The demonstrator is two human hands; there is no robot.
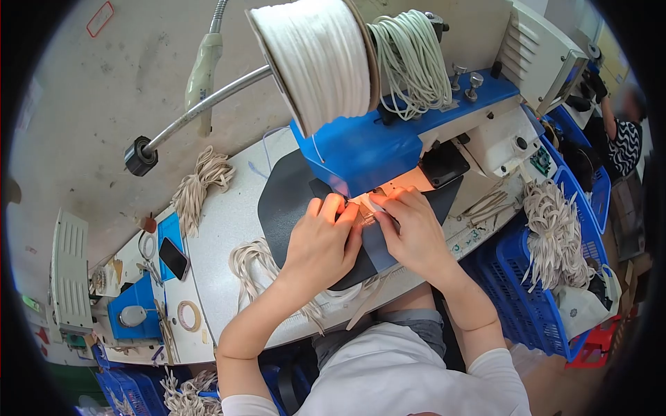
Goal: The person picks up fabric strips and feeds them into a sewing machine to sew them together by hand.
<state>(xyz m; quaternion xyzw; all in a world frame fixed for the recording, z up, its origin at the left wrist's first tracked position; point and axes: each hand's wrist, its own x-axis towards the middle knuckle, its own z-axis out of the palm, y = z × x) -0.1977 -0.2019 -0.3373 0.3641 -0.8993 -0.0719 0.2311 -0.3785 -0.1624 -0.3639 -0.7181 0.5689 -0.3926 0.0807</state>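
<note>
Both of my hands meet under the head of a blue machine [361, 163], in an orange-lit spot. My left hand [318, 243] has its fingers curled and pinched together at the left of this spot. Opposite it, my right hand [413, 232] pinches with thumb and forefinger. A small pale piece [366, 211] shows between the fingertips, too small and glare-lit to name. Beneath the hands spreads a dark grey flat sheet [284, 201]. A bundle of cream flat strips [253, 267] lies on the table left of my left forearm.
Overhead hang a white cord spool [312, 62] and a pale green cord coil [413, 62]. A phone [173, 258] and a tape roll [189, 315] lie left. Blue crates [513, 298] with strip bundles [553, 232] stand right. A person [624, 139] is at the far right.
</note>
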